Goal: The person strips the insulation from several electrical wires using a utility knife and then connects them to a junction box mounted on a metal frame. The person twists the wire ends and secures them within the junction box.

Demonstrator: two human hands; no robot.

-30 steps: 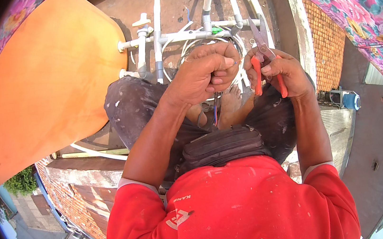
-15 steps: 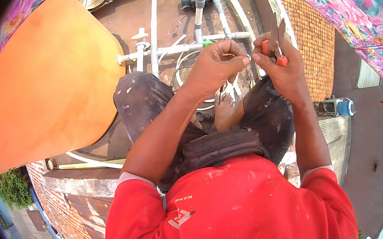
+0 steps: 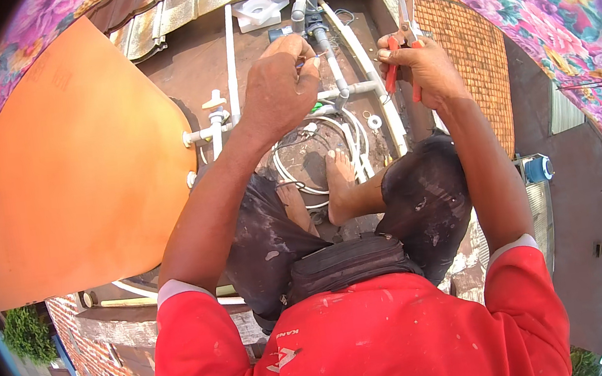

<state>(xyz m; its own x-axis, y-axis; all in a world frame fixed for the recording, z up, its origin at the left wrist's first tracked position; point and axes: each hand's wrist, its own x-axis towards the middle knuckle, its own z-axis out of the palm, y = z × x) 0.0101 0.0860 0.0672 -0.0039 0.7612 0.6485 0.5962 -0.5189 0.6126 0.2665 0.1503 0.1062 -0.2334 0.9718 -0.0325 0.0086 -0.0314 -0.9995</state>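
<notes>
**Right hand [image 3: 426, 71] grips red-handled cutters [image 3: 407, 34], left hand [image 3: 275, 89] curls inward**

Head view: The right hand is raised, its fingers wrapped around the 2 red handles of the cutters. The 2 metal blades point away from the body, their tips slightly parted. The left hand is held up well apart from the tool, its fingers curled toward the thumb; whether they pinch anything thin, I cannot tell.

Beyond the hands, white pipes [image 3: 231, 69] and grey fittings [image 3: 321, 35] run across the brown surface, with a dark pump [image 3: 281, 33] near the left fingertips. Nearer the body, a loose white coil [image 3: 279, 164] lies by 2 bare feet [image 3: 340, 179], and a small white ring [image 3: 374, 122] sits to its right. A large orange tank [image 3: 82, 177] stands at left, joined to the pipework. A black pouch [image 3: 352, 266] rests at the waist, against a red shirt [image 3: 409, 332].
</notes>
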